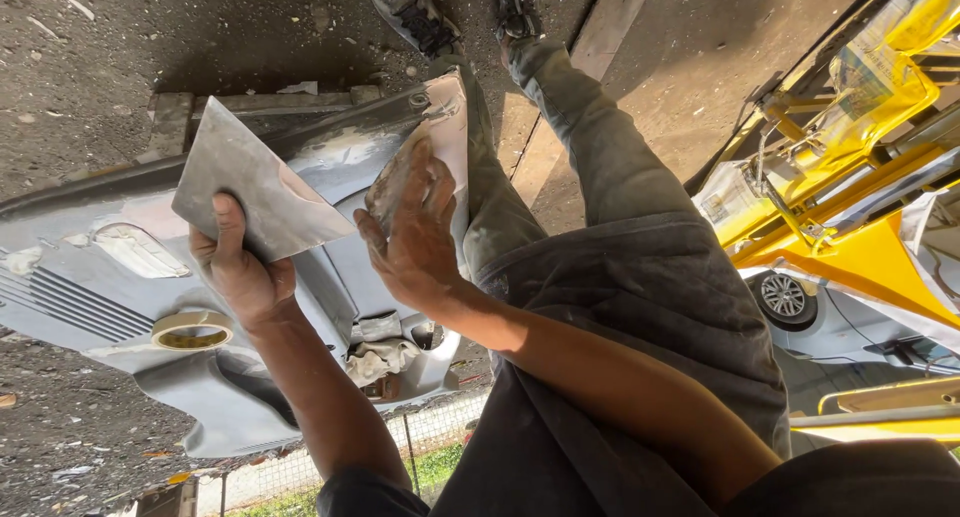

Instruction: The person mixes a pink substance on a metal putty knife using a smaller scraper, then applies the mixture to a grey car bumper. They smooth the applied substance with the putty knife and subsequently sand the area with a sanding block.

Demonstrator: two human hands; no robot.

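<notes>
My left hand (pixel 240 272) grips a flat grey metal plate (pixel 255 182) by its lower edge and holds it above a grey car body panel (pixel 90 277). My right hand (pixel 410 242) is closed on a small putty-smeared spreader (pixel 392 185), which is pressed against the panel's raised end (pixel 445 117). Pale filler patches show on the panel there. My trouser legs (pixel 600 157) and shoes (pixel 415 12) stretch toward the top of the view.
A roll of masking tape (pixel 192 329) and a crumpled rag (pixel 380 357) lie on the panel. Wooden blocks (pixel 250 105) prop it on dirt ground. A yellow vehicle (pixel 860 127) and a silver car's wheel (pixel 783 295) are at the right.
</notes>
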